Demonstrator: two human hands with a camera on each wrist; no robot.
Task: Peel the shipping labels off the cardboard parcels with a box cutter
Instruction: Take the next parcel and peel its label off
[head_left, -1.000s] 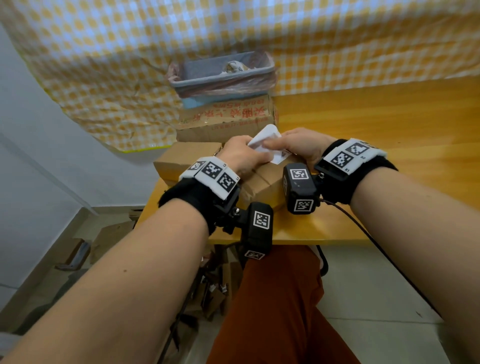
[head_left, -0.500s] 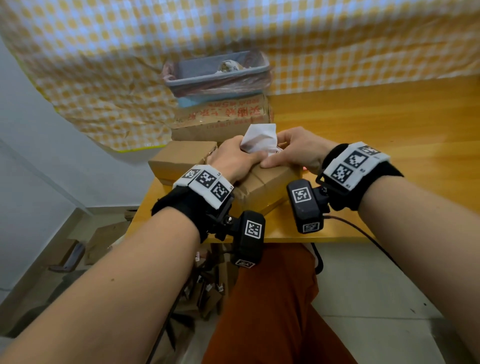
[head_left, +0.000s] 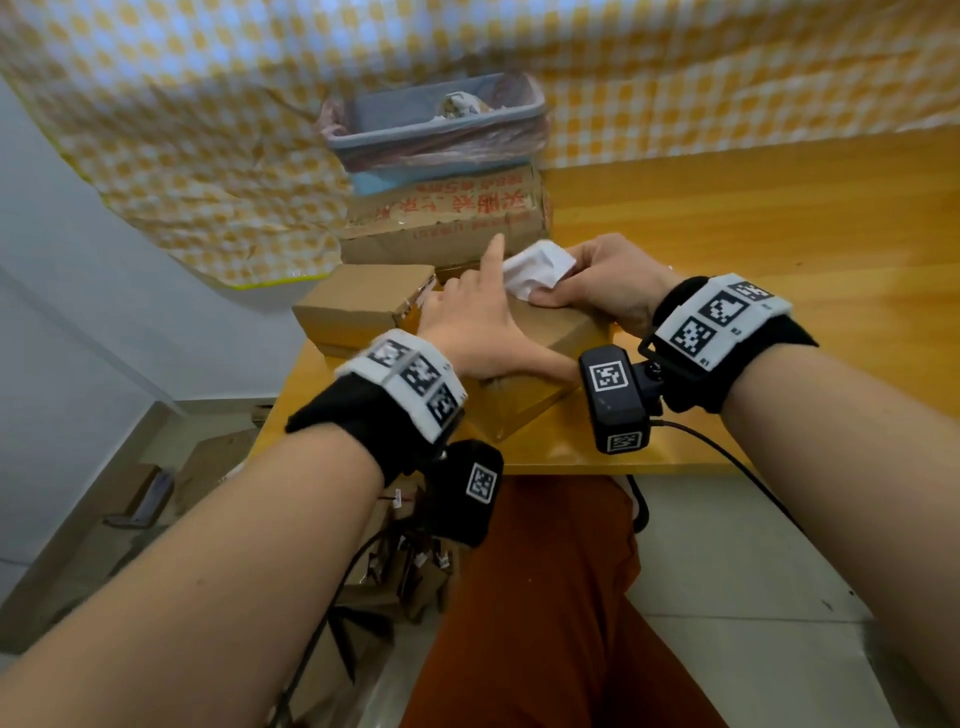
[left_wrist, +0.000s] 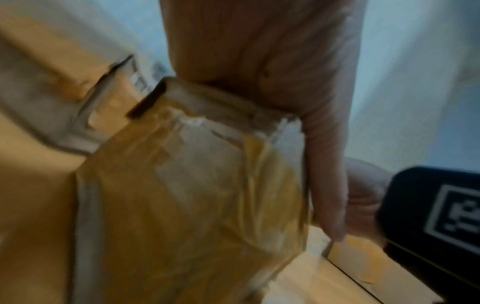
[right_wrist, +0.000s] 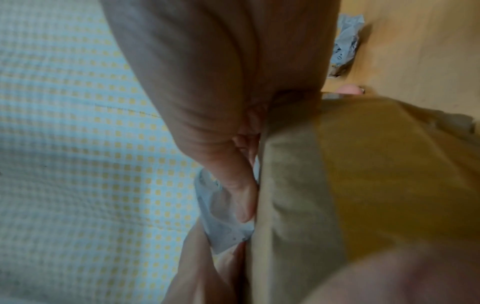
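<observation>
**Label bunched in right hand, left hand flat on parcel**

Right hand (head_left: 608, 283) grips the crumpled white paper shipping label (head_left: 537, 270), thumb and curled fingers closed round it at the far end of the brown cardboard parcel (head_left: 550, 332). Cannot tell whether any corner of the label is still stuck down; the contact line is hidden by the fingers.

Left hand (head_left: 478, 332) lies released, palm down on the parcel top, index finger straight and pointing away toward the back of the desk, thumb spread along the near edge. It holds nothing.

Key relation: the parcel sits at the near left corner of the yellow wooden desk (head_left: 779, 208), long axis running diagonally from near-left to far-right. The label lies at its far end, directly under the right hand, so the right hand is nearer; the left hand is just beside it.

Materials: label is thin, creased, limp paper. Parcel faces are matte cardboard wrapped in glossy yellowish tape, wrinkled in the left wrist view, with white torn residue (left_wrist: 197, 123) near the top edge.

Behind: a grey plastic bin with a liner bag (head_left: 436, 124) on a larger printed carton (head_left: 447, 218). No box cutter visible.
</observation>
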